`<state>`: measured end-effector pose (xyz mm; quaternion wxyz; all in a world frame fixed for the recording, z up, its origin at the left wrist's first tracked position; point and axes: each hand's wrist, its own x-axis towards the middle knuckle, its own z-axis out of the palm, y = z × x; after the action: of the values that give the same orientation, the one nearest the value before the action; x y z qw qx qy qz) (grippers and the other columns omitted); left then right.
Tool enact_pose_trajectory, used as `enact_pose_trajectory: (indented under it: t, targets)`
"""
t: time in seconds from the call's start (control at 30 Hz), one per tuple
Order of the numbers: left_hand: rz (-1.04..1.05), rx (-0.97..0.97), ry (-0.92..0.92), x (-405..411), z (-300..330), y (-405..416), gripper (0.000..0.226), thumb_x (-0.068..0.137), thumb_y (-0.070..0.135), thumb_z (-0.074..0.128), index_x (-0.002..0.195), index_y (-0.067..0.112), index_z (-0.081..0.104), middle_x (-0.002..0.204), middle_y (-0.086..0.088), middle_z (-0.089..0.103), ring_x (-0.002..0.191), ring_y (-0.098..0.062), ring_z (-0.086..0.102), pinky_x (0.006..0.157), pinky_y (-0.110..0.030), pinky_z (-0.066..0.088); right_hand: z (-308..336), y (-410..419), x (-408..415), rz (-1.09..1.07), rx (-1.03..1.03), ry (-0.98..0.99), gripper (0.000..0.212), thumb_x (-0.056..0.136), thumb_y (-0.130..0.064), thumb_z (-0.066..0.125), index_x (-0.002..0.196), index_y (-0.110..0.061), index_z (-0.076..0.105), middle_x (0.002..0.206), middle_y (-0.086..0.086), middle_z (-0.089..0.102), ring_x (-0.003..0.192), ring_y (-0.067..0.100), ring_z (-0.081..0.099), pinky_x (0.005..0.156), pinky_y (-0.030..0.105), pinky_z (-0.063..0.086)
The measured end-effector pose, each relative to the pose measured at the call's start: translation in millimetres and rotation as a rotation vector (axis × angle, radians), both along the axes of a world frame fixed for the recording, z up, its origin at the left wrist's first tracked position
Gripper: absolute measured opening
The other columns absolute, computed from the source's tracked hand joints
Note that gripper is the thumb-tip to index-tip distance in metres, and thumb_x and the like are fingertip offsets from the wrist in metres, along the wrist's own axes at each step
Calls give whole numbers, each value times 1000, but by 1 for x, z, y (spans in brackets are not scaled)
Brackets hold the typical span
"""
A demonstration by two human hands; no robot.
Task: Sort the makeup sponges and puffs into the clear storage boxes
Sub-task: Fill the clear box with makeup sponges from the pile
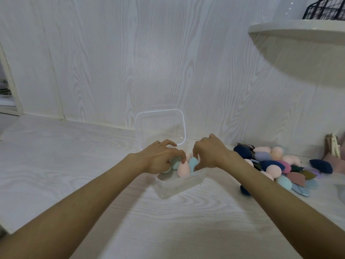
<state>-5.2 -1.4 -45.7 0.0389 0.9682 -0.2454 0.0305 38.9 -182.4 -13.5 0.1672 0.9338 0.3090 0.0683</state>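
Note:
A clear storage box (179, 186) sits in the middle of the white table, its hinged lid (161, 126) standing upright behind it. Inside are a pink sponge (183, 170), a light blue sponge (192, 163) and a mint sponge (175, 162). My left hand (160, 157) rests over the box's left side, fingers touching the mint and pink sponges. My right hand (210, 153) is over the box's right side, fingers curled down by the blue sponge. I cannot tell whether either hand grips a sponge. A pile of sponges and puffs (276, 165) lies to the right.
A dark blue sponge (245, 190) lies partly hidden under my right forearm. A white rounded shelf (298, 30) with a black wire basket (324, 8) juts out at upper right. Wooden clips (334, 146) stand at the far right by the wall.

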Motion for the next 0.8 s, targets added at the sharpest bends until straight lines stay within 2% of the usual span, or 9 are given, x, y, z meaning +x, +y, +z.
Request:
enact_pose_trajectory:
  t: [0.17,0.33,0.43,0.5,0.57,0.6,0.67,0.73,0.8]
  targets:
    - [20,-13,-9,0,0,1,51,86,10,41,130,36,43,143,11,42,141,-12,17,99,-31,25,-7,-5,-3,-47,196,-3,43,75,-50,71,111,-26,67,107,-3,66,89,15,52,78,27,24]
    - [21,-4,-11,-1,-2,0,52,86,10,41,131,36,42,144,10,40,141,-13,17,98,-32,26,-7,3,0,-74,71,22,44,75,-48,72,110,-20,67,109,-1,66,98,18,58,80,27,28]
    - [31,-9,-14,-1,-1,0,53,86,10,41,133,35,42,144,7,40,141,-13,17,99,-32,26,16,-5,1,-122,144,280,48,75,-47,72,116,-23,63,104,-8,53,94,13,50,79,24,35]
    - [29,-22,-3,-1,-1,0,53,85,10,41,131,36,42,145,7,39,141,-11,16,100,-32,26,40,-26,6,-156,316,417,37,80,-39,70,112,-20,65,100,-5,51,83,8,47,76,19,36]
    - [30,-32,5,-1,-2,1,53,85,9,41,130,36,43,146,8,37,141,-11,16,100,-32,25,52,-60,21,-219,462,337,16,83,-24,69,98,-17,67,103,1,60,76,7,49,66,17,37]
    - [32,-39,8,0,-2,1,53,84,9,40,129,37,43,146,8,37,141,-11,16,101,-32,25,51,-79,26,-291,476,280,11,83,-18,68,94,-19,65,108,4,61,80,10,51,67,19,38]
    - [34,-49,8,0,-3,1,52,84,9,41,129,37,44,147,9,37,141,-11,16,102,-32,26,34,-110,32,-460,386,273,23,81,-12,68,101,-19,58,116,6,57,90,17,51,76,25,42]
    - [32,-49,7,0,-2,1,52,84,9,41,129,36,44,147,8,37,141,-11,17,102,-33,27,12,-126,31,-534,326,338,36,80,-18,70,110,-18,51,116,4,56,94,17,51,81,27,45]
    - [36,-52,9,-1,-2,0,53,85,9,41,130,36,43,147,8,37,141,-11,17,102,-33,27,-6,-127,27,-544,340,340,41,79,-25,71,113,-17,48,108,1,55,92,15,52,74,22,45]
